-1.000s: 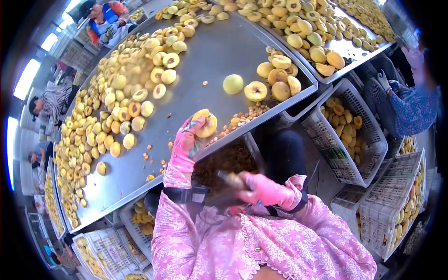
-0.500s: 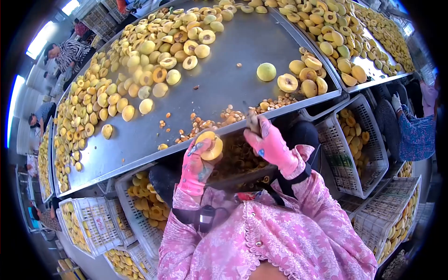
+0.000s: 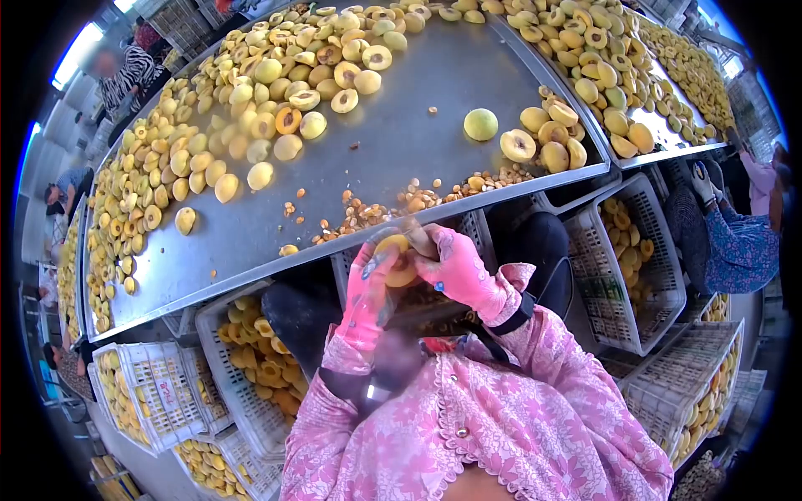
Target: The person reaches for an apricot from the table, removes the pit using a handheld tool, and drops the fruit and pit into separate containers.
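My left hand (image 3: 368,280), in a stained pink glove, grips a yellow peach half (image 3: 399,260) just in front of the table's edge. Close against it, my right hand (image 3: 458,265), gloved in pink too, has its fingers bent together at the fruit's upper right side. Whatever those fingers hold is blurred and too small to name. Brown peach pits (image 3: 359,215) lie in a strip along the near edge of the metal table (image 3: 401,125). One whole greenish-yellow peach (image 3: 480,124) rests beyond them, left of a small group of peach halves (image 3: 551,134).
Many peach halves (image 3: 276,100) cover the table's far and left parts. Plastic crates of peach halves stand below: one crate (image 3: 251,409) at my left, another crate (image 3: 668,275) at my right. Stacked crates (image 3: 167,392) sit farther left. A co-worker (image 3: 739,242) is at the right.
My right hand has moved left and down to meet the peach half. My left hand has shifted slightly right with the fruit, which is now partly covered by fingers.
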A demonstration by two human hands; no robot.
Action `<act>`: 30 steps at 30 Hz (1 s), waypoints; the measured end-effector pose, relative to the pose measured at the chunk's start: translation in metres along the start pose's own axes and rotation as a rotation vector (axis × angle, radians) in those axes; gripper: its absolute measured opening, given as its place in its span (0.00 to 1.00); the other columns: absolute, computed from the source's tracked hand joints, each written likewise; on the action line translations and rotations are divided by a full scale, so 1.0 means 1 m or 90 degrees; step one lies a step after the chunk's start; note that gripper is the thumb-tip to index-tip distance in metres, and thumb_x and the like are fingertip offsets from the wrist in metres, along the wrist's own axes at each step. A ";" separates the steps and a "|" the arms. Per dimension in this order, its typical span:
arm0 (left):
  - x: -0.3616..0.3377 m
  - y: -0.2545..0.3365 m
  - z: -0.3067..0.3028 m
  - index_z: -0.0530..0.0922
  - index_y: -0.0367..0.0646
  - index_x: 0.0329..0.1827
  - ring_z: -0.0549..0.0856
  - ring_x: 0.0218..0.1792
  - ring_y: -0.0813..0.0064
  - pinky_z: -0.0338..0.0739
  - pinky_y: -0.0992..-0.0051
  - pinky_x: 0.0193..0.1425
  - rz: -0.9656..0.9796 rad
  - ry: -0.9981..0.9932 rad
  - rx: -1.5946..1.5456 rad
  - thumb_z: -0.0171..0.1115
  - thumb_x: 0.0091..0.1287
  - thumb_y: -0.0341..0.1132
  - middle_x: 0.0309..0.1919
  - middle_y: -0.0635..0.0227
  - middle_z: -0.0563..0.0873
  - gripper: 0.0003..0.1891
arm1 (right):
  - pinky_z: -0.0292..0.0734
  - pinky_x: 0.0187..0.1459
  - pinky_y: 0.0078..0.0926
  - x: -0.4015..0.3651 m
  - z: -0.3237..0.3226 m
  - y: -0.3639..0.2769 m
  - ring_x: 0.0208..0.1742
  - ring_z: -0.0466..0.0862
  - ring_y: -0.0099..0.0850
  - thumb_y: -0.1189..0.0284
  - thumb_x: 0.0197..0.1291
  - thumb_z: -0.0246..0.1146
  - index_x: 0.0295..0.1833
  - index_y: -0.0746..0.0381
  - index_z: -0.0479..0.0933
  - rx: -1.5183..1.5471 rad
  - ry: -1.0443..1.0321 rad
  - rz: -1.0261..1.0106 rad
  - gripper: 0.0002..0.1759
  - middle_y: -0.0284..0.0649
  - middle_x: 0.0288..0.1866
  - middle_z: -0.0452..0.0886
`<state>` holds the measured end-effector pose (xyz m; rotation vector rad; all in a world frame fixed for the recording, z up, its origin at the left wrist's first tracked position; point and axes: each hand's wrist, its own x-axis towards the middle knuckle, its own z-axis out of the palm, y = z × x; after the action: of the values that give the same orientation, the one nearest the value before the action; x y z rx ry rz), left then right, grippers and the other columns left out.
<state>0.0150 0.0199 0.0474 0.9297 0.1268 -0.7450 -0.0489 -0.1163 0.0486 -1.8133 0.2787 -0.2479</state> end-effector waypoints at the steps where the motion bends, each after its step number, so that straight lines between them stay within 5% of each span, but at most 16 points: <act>1: 0.002 -0.005 -0.006 0.74 0.37 0.57 0.82 0.45 0.75 0.78 0.78 0.50 0.040 -0.012 0.050 0.62 0.63 0.29 0.47 0.63 0.82 0.19 | 0.73 0.39 0.25 0.000 0.000 0.000 0.34 0.76 0.24 0.71 0.55 0.64 0.43 0.68 0.75 -0.019 0.003 -0.034 0.14 0.41 0.32 0.79; 3: 0.010 -0.018 -0.025 0.74 0.37 0.57 0.82 0.44 0.75 0.78 0.78 0.48 0.122 -0.035 0.151 0.62 0.64 0.30 0.46 0.63 0.82 0.18 | 0.72 0.36 0.18 -0.008 -0.007 -0.017 0.31 0.75 0.18 0.73 0.56 0.64 0.44 0.67 0.76 0.151 -0.172 0.040 0.11 0.33 0.32 0.77; 5: 0.015 -0.009 -0.025 0.74 0.36 0.56 0.83 0.43 0.72 0.79 0.77 0.46 0.055 -0.049 0.016 0.61 0.64 0.30 0.46 0.61 0.82 0.17 | 0.71 0.33 0.15 -0.020 -0.016 -0.043 0.29 0.74 0.15 0.74 0.57 0.64 0.42 0.67 0.76 0.225 -0.363 0.151 0.10 0.28 0.31 0.77; 7: 0.005 0.008 -0.014 0.73 0.35 0.56 0.83 0.45 0.68 0.81 0.74 0.45 0.030 -0.048 -0.054 0.58 0.67 0.31 0.47 0.58 0.82 0.16 | 0.71 0.29 0.17 -0.028 -0.010 -0.039 0.25 0.73 0.17 0.72 0.58 0.63 0.45 0.67 0.73 0.175 -0.280 0.061 0.13 0.29 0.27 0.77; 9: 0.000 0.014 -0.007 0.74 0.36 0.56 0.83 0.46 0.66 0.81 0.72 0.46 0.033 -0.013 -0.104 0.56 0.68 0.32 0.47 0.57 0.82 0.15 | 0.73 0.37 0.29 -0.031 -0.013 -0.039 0.31 0.77 0.35 0.68 0.57 0.64 0.46 0.67 0.71 0.012 -0.175 0.155 0.17 0.38 0.29 0.76; 10: 0.002 0.011 -0.013 0.68 0.35 0.61 0.80 0.51 0.58 0.78 0.63 0.55 0.051 -0.021 -0.053 0.51 0.70 0.38 0.52 0.51 0.78 0.20 | 0.73 0.36 0.33 -0.033 -0.012 -0.035 0.31 0.78 0.45 0.68 0.57 0.63 0.45 0.65 0.70 -0.026 -0.149 0.138 0.16 0.44 0.28 0.76; 17: -0.001 0.005 -0.006 0.70 0.34 0.58 0.81 0.51 0.58 0.78 0.64 0.55 0.082 -0.024 -0.042 0.51 0.70 0.44 0.52 0.51 0.79 0.22 | 0.67 0.40 0.28 -0.051 -0.002 -0.017 0.33 0.73 0.39 0.73 0.65 0.48 0.42 0.60 0.69 -0.094 -0.159 0.060 0.05 0.44 0.32 0.70; 20: -0.005 0.004 -0.003 0.70 0.35 0.57 0.81 0.49 0.60 0.78 0.65 0.54 0.092 -0.032 -0.037 0.51 0.70 0.44 0.51 0.52 0.79 0.21 | 0.72 0.37 0.32 -0.050 0.000 -0.009 0.34 0.77 0.48 0.74 0.60 0.60 0.48 0.64 0.66 -0.128 -0.134 -0.051 0.14 0.46 0.33 0.75; 26: -0.009 0.001 0.003 0.71 0.35 0.56 0.82 0.48 0.61 0.78 0.66 0.52 0.107 -0.005 -0.025 0.50 0.71 0.43 0.49 0.54 0.80 0.20 | 0.72 0.36 0.38 -0.052 0.007 -0.020 0.40 0.78 0.56 0.75 0.60 0.59 0.47 0.66 0.65 -0.125 -0.101 0.035 0.13 0.53 0.34 0.77; 30: -0.012 -0.001 0.006 0.72 0.35 0.55 0.83 0.45 0.62 0.79 0.67 0.50 0.113 0.002 -0.025 0.52 0.71 0.42 0.47 0.55 0.81 0.19 | 0.72 0.33 0.40 -0.054 0.015 -0.007 0.38 0.78 0.56 0.75 0.59 0.59 0.48 0.66 0.65 -0.095 -0.070 -0.041 0.14 0.54 0.33 0.77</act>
<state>0.0042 0.0214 0.0547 0.8916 0.0606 -0.5745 -0.0947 -0.0840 0.0500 -1.9789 0.1654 -0.1754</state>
